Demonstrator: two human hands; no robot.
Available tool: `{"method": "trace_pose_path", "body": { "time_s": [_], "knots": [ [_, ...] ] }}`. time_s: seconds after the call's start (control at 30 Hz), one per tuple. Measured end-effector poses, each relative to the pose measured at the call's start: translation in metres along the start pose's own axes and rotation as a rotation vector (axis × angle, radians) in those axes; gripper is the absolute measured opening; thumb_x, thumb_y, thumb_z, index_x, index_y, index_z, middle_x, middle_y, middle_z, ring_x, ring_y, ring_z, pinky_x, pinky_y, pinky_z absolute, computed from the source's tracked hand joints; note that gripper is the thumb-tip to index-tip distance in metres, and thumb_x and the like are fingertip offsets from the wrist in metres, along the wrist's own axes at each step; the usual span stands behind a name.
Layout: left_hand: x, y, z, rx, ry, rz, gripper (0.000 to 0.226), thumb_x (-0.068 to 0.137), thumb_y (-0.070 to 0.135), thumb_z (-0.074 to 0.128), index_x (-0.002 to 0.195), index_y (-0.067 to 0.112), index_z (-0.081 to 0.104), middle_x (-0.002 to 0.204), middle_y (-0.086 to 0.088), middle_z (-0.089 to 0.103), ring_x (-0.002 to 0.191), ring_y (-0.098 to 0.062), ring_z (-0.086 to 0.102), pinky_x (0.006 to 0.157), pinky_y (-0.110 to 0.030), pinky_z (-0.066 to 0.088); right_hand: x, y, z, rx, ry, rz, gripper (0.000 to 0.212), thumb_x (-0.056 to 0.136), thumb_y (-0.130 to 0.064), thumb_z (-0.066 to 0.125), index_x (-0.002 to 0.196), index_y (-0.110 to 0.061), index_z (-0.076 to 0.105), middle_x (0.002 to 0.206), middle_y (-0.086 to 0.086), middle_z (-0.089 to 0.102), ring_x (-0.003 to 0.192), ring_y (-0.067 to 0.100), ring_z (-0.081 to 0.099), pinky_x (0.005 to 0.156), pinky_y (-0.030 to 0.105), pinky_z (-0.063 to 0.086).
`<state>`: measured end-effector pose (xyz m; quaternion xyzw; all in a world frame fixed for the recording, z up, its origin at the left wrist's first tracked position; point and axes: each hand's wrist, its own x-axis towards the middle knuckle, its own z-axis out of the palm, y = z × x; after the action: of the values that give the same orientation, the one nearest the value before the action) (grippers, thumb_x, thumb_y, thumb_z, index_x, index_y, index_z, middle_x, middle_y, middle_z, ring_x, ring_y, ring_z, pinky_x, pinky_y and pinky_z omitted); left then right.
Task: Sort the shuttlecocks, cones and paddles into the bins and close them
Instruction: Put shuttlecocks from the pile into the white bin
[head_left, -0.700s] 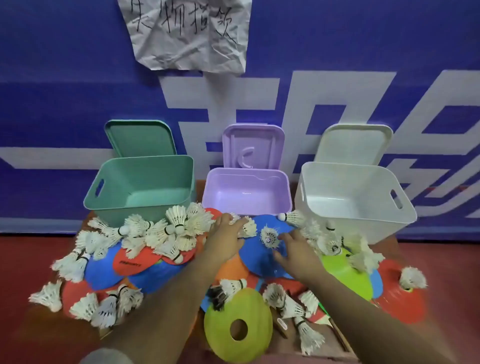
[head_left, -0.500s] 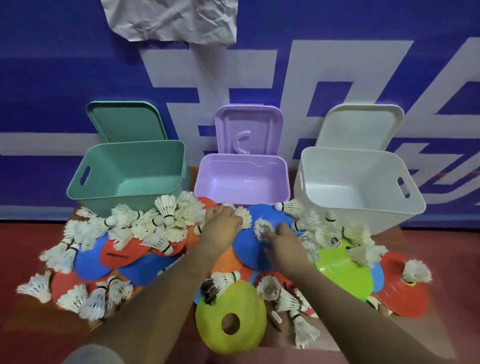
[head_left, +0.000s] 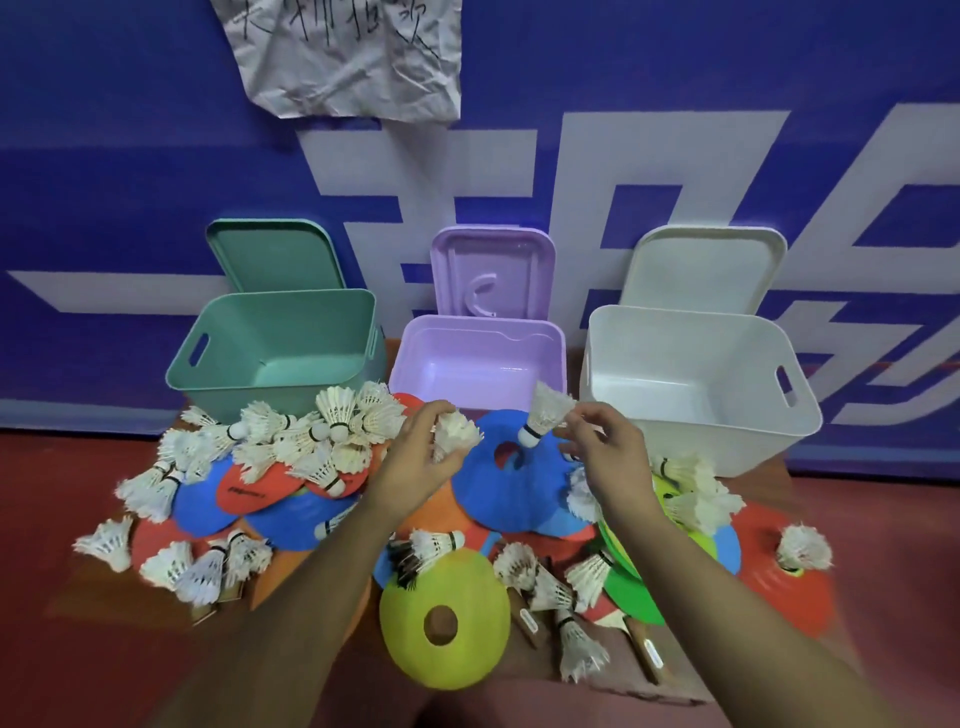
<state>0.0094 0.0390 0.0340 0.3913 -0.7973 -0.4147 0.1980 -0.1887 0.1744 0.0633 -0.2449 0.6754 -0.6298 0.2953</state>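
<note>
head | left hand (head_left: 413, 460) grips shuttlecock (head_left: 458, 434) | right hand (head_left: 609, 453) pinches second shuttlecock (head_left: 548, 415)

Soft, even indoor light falls from overhead, moderately bright, leaving only a faint shadow beneath the yellow cone (head_left: 447, 623) at 6 o'clock. The white bin (head_left: 696, 374) at 3 o'clock is nearly washed out, and the shuttlecocks (head_left: 337, 415) lose feather detail. The whole view is slightly soft, and the red cone (head_left: 779, 587) at 4 o'clock smears. Wide-angle distortion bends the wall banner (head_left: 130, 171) toward 9 and 3 o'clock.
</note>
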Motion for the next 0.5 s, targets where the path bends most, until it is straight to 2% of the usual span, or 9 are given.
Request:
{"method": "trace_pose_path", "body": {
  "time_s": [0.07,0.13,0.17,0.23,0.27,0.33,0.37,0.43,0.5],
  "knots": [
    [-0.007,0.013,0.006,-0.125,-0.056,-0.048,0.065,0.085,0.021,0.072,0.137,0.034,0.035,0.121,0.023,0.045,0.100,0.011,0.054,0.081,-0.009,0.045,-0.002,-0.015,0.001,0.093,-0.012,0.021,0.010,0.095,-0.007,0.057,0.092,0.001,0.062,0.087,0.014,0.065,0.080,0.021,0.072,0.066,0.022,0.055],
    [-0.008,0.022,0.014,-0.207,-0.108,-0.072,0.072,0.085,0.017,0.073,0.143,0.027,0.032,0.128,0.018,0.045,0.103,0.014,0.052,0.081,-0.004,0.043,-0.004,-0.024,0.004,0.105,-0.044,0.022,0.009,0.095,-0.007,0.058,0.090,-0.002,0.063,0.085,0.011,0.064,0.082,0.021,0.072,0.071,0.026,0.057],
    [-0.006,0.024,0.017,-0.228,-0.127,-0.067,0.070,0.084,0.019,0.074,0.142,0.026,0.036,0.131,0.013,0.046,0.109,0.009,0.052,0.086,-0.006,0.044,-0.004,-0.026,0.006,0.071,-0.079,0.027,0.010,0.094,-0.006,0.058,0.086,-0.005,0.063,0.083,0.010,0.065,0.082,0.021,0.072,0.071,0.027,0.057],
    [-0.002,0.029,0.024,-0.259,-0.167,-0.033,0.062,0.079,0.030,0.076,0.134,0.030,0.047,0.132,0.006,0.050,0.117,-0.006,0.055,0.097,-0.022,0.047,-0.004,-0.025,0.008,-0.076,-0.181,0.064,0.017,0.092,-0.001,0.058,0.079,-0.010,0.063,0.077,0.006,0.064,0.075,0.019,0.067,0.070,0.028,0.055],
    [0.000,0.031,0.027,-0.274,-0.188,-0.031,0.060,0.075,0.035,0.077,0.130,0.033,0.050,0.130,0.004,0.053,0.117,-0.009,0.057,0.099,-0.030,0.048,-0.005,-0.021,0.008,-0.167,-0.247,0.071,0.018,0.090,-0.001,0.059,0.077,-0.012,0.064,0.075,0.004,0.064,0.070,0.017,0.062,0.067,0.027,0.051],
    [0.005,0.031,0.035,-0.335,-0.210,-0.049,0.059,0.072,0.033,0.079,0.125,0.032,0.052,0.126,0.003,0.060,0.117,-0.013,0.059,0.099,-0.034,0.049,-0.007,-0.015,0.006,-0.326,-0.344,0.025,0.011,0.089,-0.007,0.064,0.085,-0.016,0.067,0.083,0.000,0.064,0.069,0.012,0.057,0.066,0.020,0.045],
    [0.009,0.030,0.040,-0.366,-0.222,-0.055,0.059,0.073,0.027,0.080,0.124,0.029,0.051,0.125,0.003,0.062,0.118,-0.014,0.059,0.099,-0.034,0.048,-0.007,-0.012,0.002,-0.358,-0.347,-0.002,0.010,0.090,-0.012,0.065,0.095,-0.020,0.069,0.095,-0.004,0.065,0.073,0.009,0.059,0.069,0.017,0.045],
    [0.018,0.026,0.049,-0.411,-0.237,-0.063,0.058,0.077,0.011,0.080,0.124,0.025,0.049,0.126,0.002,0.061,0.121,-0.013,0.058,0.100,-0.032,0.047,-0.005,-0.005,-0.009,-0.314,-0.281,0.007,0.023,0.091,-0.019,0.066,0.113,-0.025,0.067,0.114,-0.008,0.062,0.080,0.003,0.060,0.070,0.011,0.047],
    [0.028,0.022,0.057,-0.421,-0.260,-0.070,0.059,0.078,0.002,0.077,0.124,0.025,0.047,0.126,0.002,0.060,0.120,-0.011,0.058,0.098,-0.027,0.047,0.002,0.005,-0.030,-0.343,-0.107,0.052,0.031,0.090,-0.024,0.067,0.120,-0.022,0.062,0.114,-0.002,0.059,0.087,0.008,0.062,0.074,0.017,0.051]
  ]
}}
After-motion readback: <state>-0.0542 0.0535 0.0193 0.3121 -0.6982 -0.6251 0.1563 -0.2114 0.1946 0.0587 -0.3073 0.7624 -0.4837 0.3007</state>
